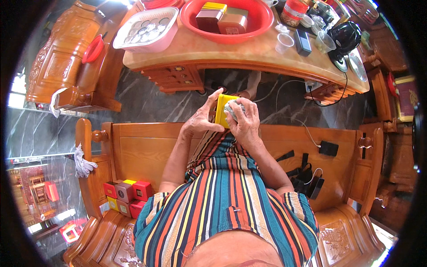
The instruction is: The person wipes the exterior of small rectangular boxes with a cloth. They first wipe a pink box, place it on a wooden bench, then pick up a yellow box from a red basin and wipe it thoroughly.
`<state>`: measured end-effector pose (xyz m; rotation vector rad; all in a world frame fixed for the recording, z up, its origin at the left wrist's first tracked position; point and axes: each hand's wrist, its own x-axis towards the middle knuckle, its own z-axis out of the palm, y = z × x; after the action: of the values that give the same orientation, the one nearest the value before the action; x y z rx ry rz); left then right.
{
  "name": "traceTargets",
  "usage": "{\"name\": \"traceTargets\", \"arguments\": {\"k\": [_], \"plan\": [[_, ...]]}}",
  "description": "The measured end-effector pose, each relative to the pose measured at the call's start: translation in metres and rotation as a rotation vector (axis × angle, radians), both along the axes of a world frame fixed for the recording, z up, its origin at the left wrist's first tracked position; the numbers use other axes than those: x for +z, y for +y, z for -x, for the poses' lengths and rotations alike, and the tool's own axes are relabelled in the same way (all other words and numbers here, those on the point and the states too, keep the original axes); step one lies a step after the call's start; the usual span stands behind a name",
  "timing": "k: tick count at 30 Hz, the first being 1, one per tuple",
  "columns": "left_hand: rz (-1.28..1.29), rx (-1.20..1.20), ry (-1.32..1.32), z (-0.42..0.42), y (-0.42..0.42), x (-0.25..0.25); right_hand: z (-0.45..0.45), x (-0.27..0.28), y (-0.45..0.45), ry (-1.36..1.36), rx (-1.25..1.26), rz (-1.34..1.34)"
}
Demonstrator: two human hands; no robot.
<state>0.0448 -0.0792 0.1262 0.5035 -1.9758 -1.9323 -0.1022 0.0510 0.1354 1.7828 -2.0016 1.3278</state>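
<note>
A yellow box (220, 111) is held over my lap, just beyond my knees. My left hand (203, 116) grips it from the left, thumb along the near side and fingers at the far side. A crumpled grey cloth (235, 110) is bunched under the fingers of my right hand (246, 121), pressed against the box's top right part. Whether the box has a lid on cannot be told.
A wooden table (200, 53) ahead carries a red basin (227, 38) with tins, a pink-and-white basket (146, 46) with round lids, cups and a black kettle (345, 36). On the bench (143, 147) several small boxes (123, 193) lie left, black straps and a charger (328, 148) right.
</note>
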Motion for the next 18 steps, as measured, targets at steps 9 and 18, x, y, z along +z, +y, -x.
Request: {"name": "traceTargets", "arguments": {"k": [9, 18], "plan": [[-0.206, 0.058, 0.001, 0.010, 0.000, -0.019, 0.005, -0.001, 0.007, -0.106, 0.077, 0.045], [-0.053, 0.185, 0.175, 0.020, 0.008, 0.015, 0.024, 0.037, 0.012, -0.430, 0.089, 0.133]]}}
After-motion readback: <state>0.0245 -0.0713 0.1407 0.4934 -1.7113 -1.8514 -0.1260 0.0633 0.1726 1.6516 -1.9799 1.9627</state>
